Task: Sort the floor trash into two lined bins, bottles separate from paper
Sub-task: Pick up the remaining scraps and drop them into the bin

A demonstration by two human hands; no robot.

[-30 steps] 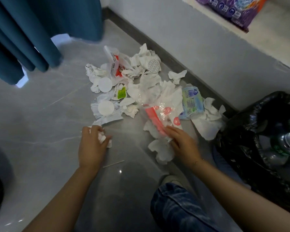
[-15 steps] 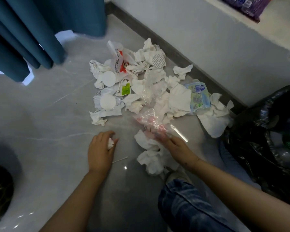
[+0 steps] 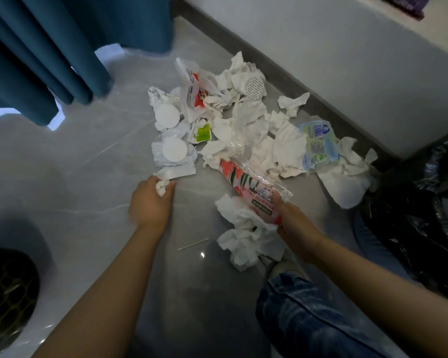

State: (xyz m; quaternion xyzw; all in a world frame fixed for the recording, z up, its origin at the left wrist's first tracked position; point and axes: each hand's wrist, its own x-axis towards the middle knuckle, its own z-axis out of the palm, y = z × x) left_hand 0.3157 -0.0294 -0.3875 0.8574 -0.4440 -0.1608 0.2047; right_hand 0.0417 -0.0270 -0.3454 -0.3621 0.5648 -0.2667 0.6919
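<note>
- A grey, glossy tiled floor (image 3: 62, 177) fills most of the view, meeting a pale wall (image 3: 347, 60) along a dark skirting strip at the far right.
- Teal curtains (image 3: 49, 47) hang at the far left, with bright light spilling under their hem.
- A heap of trash (image 3: 243, 125) lies in the middle of the floor: crumpled white tissues, round white lids, torn printed wrappers and a pale green and blue packet (image 3: 318, 146) on its right side.
- The left hand (image 3: 150, 202) reaches forward, palm down, at the near-left edge of the heap; its fingers are curled round a small wad of white tissue (image 3: 162, 187), which peeps out between thumb and fingers.
- The right hand (image 3: 290, 218) reaches in at the near-right edge of the heap, fingers closed on the near end of a clear plastic wrapper with red and green print (image 3: 246, 182), which slants away to the far left from the hand.
- Crumpled white tissue (image 3: 246, 239) lies bunched just under and near of that hand.
- A thin white stick (image 3: 193, 244) lies on the floor between the two forearms.
- A bin lined with a black bag (image 3: 424, 202) stands at the right edge, near the wall.
- The rim of a dark second bin (image 3: 8, 293) shows at the near left.
- A knee in blue denim (image 3: 308, 319) is bent at the near right.
</note>
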